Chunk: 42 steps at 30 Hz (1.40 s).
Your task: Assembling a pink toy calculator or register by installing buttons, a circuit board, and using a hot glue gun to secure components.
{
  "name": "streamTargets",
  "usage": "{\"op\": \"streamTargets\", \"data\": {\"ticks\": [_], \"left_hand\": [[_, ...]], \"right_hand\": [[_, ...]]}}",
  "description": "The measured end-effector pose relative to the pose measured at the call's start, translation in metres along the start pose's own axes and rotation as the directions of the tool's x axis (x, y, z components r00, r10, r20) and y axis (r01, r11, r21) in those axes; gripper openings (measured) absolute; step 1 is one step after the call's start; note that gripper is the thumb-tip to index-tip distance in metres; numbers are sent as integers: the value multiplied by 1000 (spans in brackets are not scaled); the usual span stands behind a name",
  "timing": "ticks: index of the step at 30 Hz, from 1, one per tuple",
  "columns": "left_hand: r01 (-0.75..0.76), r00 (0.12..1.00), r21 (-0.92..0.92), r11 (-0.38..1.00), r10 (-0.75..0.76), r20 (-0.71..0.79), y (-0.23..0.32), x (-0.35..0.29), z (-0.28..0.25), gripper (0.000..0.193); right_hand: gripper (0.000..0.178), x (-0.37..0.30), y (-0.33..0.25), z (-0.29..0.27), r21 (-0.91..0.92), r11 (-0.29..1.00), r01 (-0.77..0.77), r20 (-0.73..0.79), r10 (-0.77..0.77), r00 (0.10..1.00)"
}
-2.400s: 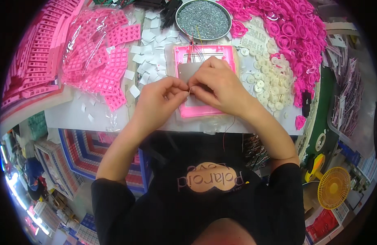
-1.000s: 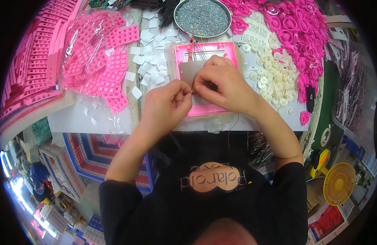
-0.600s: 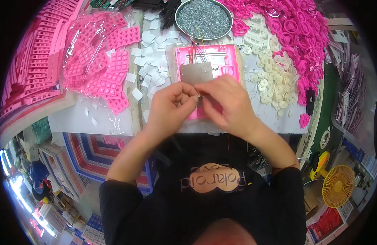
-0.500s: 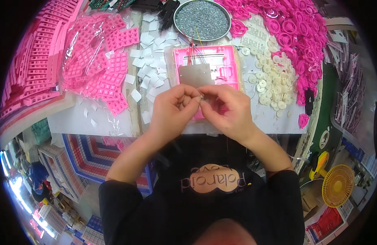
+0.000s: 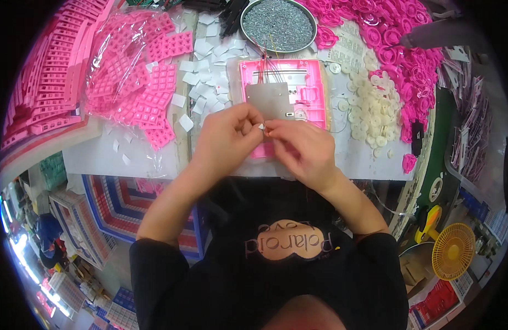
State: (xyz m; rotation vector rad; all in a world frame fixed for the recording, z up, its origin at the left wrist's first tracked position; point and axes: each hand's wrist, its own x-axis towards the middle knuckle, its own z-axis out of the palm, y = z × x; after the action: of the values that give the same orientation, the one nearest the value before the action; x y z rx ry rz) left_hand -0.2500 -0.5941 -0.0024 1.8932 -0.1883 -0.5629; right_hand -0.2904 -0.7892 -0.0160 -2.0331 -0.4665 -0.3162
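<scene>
Both hands meet over the near part of a pink plastic casing point(image 5: 251, 70). My left hand point(image 5: 224, 137) is closed, with a tiny white piece point(image 5: 261, 126) pinched at its fingertips. Close beside it, my right hand point(image 5: 312, 148) has its thumb and fingers drawn together. Something tiny and coppery shows at those fingertips, too small to name. A flat grey metal plate point(image 5: 269, 99) lies on the casing just beyond my fingers. Thin red and dark wires point(image 5: 266, 69) run up from behind the plate.
A round tray of small metal screws point(image 5: 279, 25) stands beyond the casing. White paper squares point(image 5: 207, 85) and bagged pink keypads point(image 5: 122, 71) lie left. Cream discs point(image 5: 372, 110) and pink rings point(image 5: 419, 82) are heaped right. A dark grey rod-shaped object point(image 5: 441, 34) juts in at the upper right.
My fingertips have parted slightly, and the white piece now shows at my left fingers. The dark grey rod-shaped object has come into view at the upper right.
</scene>
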Motion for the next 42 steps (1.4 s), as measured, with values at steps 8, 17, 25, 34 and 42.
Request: {"op": "streamTargets", "data": {"ticks": [8, 17, 25, 34, 42], "left_hand": [[89, 977, -142, 986, -59, 204, 11, 13, -19, 15], [-495, 858, 347, 797, 511, 49, -10, 3, -6, 18], [-497, 851, 329, 803, 525, 3, -15, 5, -2, 15], [-529, 827, 358, 770, 562, 13, -15, 7, -1, 16], [-414, 809, 389, 823, 529, -257, -16, 13, -6, 26]], "right_hand": [[20, 0, 6, -4, -195, 960, 203, 148, -176, 973], [20, 1, 14, -3, -337, 886, 319, 265, -235, 935], [19, 4, 11, -4, -299, 906, 298, 268, -220, 938], [16, 4, 11, -3, -295, 915, 274, 290, -187, 939], [23, 8, -5, -20, -336, 921, 195, 504, 1, 864]]}}
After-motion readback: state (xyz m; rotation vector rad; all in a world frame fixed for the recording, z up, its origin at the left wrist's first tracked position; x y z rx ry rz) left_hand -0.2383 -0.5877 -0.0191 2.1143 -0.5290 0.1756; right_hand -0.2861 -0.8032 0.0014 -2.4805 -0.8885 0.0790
